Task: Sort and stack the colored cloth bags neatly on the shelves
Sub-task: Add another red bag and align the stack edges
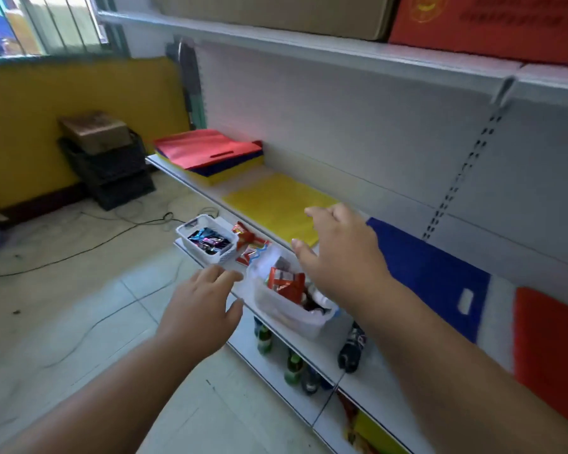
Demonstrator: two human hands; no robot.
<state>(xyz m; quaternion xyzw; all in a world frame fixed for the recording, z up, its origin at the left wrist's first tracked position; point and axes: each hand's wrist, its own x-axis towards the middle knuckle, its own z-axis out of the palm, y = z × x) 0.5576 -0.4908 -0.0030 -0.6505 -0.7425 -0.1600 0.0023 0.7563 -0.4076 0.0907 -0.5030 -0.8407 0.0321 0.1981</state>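
Middle shelf [191, 185] carries a sorted stack of bags [210, 155] at the far end, then a single yellow bag [276, 204], blue bag [430, 273] and red bag [551, 348] laid flat. Right hand [338, 253] reaches toward the yellow bag, fingers spread, holding nothing; left hand [200, 306] likewise empty. Judged step: pick-up; next, pinch the bag's near edge.

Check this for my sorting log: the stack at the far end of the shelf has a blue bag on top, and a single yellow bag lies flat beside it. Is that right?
Not quite. In the head view the stack at the far end of the shelf has a red bag on top; blue shows only as a layer beneath it. The rest holds: a single yellow bag lies flat beside the stack.
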